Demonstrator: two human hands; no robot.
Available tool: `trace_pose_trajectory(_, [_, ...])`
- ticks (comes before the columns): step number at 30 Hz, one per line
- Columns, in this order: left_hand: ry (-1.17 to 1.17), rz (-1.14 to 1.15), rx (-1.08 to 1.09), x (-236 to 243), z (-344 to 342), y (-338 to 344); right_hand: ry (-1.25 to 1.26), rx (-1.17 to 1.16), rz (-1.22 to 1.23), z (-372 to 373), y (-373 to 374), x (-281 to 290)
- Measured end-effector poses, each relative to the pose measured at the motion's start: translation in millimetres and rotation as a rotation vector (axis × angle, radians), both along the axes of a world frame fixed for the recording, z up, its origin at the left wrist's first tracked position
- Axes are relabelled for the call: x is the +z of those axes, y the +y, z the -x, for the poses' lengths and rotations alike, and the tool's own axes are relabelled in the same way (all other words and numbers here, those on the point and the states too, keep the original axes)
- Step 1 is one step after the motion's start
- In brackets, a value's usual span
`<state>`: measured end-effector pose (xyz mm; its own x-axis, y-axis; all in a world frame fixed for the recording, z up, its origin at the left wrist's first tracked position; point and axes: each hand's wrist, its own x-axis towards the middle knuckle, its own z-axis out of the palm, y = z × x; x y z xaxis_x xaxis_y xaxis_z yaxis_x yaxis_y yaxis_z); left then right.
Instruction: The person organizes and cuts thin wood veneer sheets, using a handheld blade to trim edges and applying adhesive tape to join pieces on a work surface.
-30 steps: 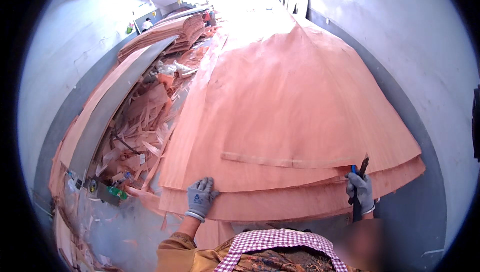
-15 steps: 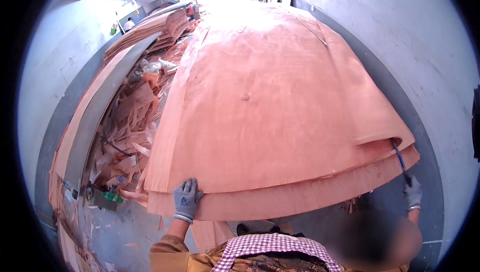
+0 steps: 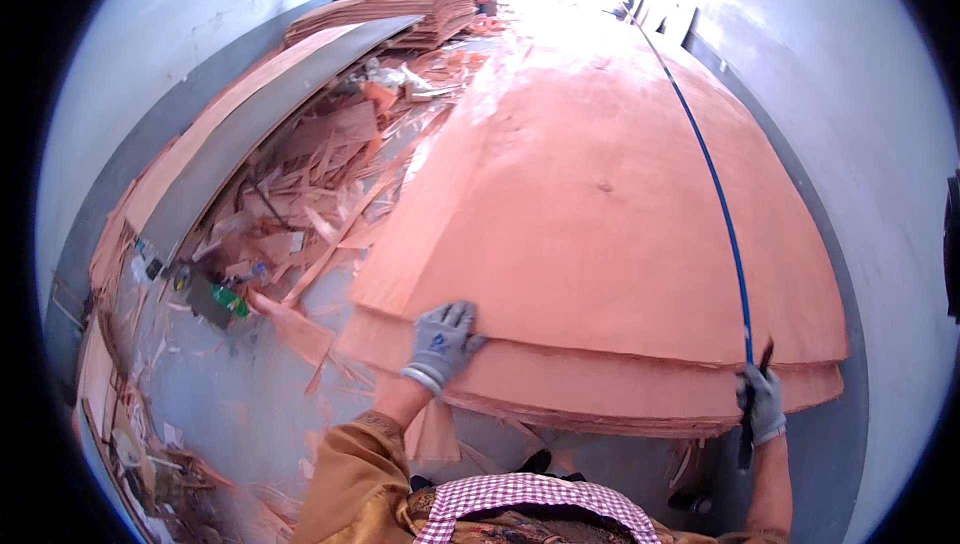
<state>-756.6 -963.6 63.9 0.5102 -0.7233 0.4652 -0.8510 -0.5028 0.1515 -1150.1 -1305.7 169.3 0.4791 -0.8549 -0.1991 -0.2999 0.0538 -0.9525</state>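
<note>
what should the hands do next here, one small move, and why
Probably sweep the long blue rod gently sideways over the top veneer sheet: the right hand grips its near end, the rod runs lengthwise over the sheet, and the left hand rests at the sheet's near edge, where it could likely steady it.
</note>
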Motion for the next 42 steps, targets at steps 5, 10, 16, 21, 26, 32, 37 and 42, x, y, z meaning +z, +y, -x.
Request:
trace_pose_trajectory(5, [0.080, 0.225, -0.049, 32, 26, 113, -0.321, 0.260, -0.540, -184, 118, 20])
trace_pose_trajectory(10, [0.601, 0.327, 0.125, -14, 54, 292, -0.515, 0.461, -0.700, -331, 221, -29])
trace_pose_trajectory(16, [0.634, 0.391, 0.558, -40, 64, 473, -0.573, 0.423, -0.883, -451, 361, -74])
trace_pose_trajectory(21, [0.703, 0.468, 0.692, -54, 51, 541, -0.466, 0.474, -0.921, -520, 428, -91])
trace_pose_trajectory(26, [0.747, 0.488, 0.748, -33, -8, 573, -0.356, 0.777, -0.999, -605, 522, -119])
trace_pose_trajectory(32, [0.756, 0.203, 0.552, -3, -147, 543, 0.149, 1.130, -1.070, -617, 660, -147])
trace_pose_trajectory(37, [1.168, 0.053, 0.648, -19, -181, 611, 0.200, 0.982, -0.863, -687, 676, -153])
trace_pose_trajectory(42, [1.188, 0.053, 0.987, -75, -134, 728, 0.163, 0.857, -1.085, -757, 703, -187])
